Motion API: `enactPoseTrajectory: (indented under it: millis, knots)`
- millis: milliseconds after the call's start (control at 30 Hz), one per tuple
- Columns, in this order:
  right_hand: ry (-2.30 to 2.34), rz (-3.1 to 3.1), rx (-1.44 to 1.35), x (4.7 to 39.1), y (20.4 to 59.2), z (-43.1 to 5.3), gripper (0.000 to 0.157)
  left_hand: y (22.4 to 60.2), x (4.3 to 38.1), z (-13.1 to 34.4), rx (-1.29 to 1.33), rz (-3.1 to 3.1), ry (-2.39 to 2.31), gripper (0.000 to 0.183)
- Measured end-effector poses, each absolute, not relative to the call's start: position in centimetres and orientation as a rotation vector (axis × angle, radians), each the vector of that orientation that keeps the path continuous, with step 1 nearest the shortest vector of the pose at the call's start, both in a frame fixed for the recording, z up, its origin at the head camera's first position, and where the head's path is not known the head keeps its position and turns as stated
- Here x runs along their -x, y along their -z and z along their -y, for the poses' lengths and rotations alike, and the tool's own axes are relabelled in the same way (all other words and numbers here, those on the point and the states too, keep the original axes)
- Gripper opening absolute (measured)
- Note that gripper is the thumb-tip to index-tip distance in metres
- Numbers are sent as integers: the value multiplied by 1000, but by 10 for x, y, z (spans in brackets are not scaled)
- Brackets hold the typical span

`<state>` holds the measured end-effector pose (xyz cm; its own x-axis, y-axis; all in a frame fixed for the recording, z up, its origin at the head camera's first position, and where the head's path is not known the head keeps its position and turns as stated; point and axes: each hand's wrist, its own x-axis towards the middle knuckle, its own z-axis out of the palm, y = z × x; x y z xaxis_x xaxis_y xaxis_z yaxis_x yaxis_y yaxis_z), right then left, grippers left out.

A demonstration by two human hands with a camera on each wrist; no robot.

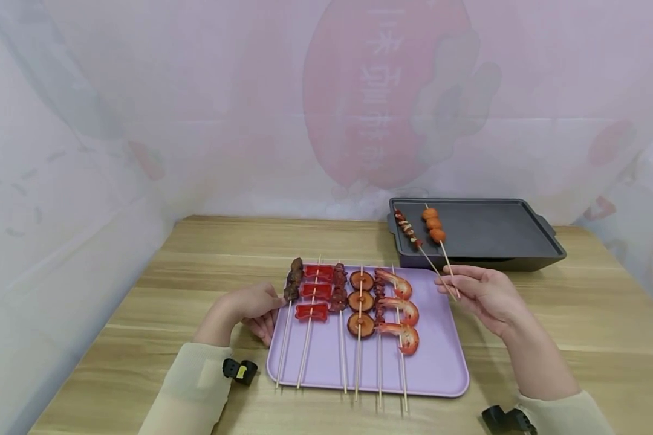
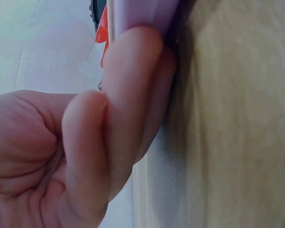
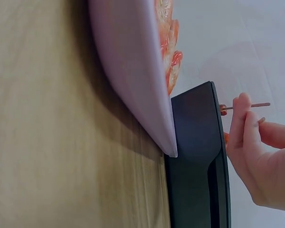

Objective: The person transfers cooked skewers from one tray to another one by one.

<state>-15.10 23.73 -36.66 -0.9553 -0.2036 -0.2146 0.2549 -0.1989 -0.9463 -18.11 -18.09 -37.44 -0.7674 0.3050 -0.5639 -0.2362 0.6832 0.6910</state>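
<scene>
On a lilac tray (image 1: 430, 362) lie several skewers side by side: dark meat (image 1: 292, 281), red bone-shaped pieces (image 1: 315, 292), reddish meat (image 1: 339, 287), mushroom slices (image 1: 361, 301), small dark red pieces (image 1: 380, 296) and shrimp (image 1: 405, 311). My left hand (image 1: 258, 311) grips the tray's left edge; in the left wrist view its fingertips (image 2: 137, 47) press against the side. With thumb and fingers, my right hand (image 1: 484, 296) pinches the stick of a skewer of orange balls (image 1: 434, 225). A meat-and-onion skewer (image 1: 408, 229) lies beside it, its stick crossing by the fingers.
A dark grey grill pan (image 1: 500, 223) stands behind the tray at the right, under the heads of these two skewers. In the right wrist view the tray's corner overlaps the pan's side (image 3: 192, 142). Printed cloth (image 1: 223, 121) hangs behind the wooden table (image 1: 158, 302).
</scene>
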Motion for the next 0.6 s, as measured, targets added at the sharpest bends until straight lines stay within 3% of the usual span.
enactPoseTrajectory:
  millis: [300,500,600]
  knots:
    - [2167,-1902,-51,151,364,-242,51,375,181,182,-58,-2202,-1058,44]
    - [2187,-1834,28,148,359,-251,23,376,181,181,-56,-2206,-1053,45]
    - [2209,-1760,80,147,357,-254,20,376,181,181,-56,-2211,-1050,45]
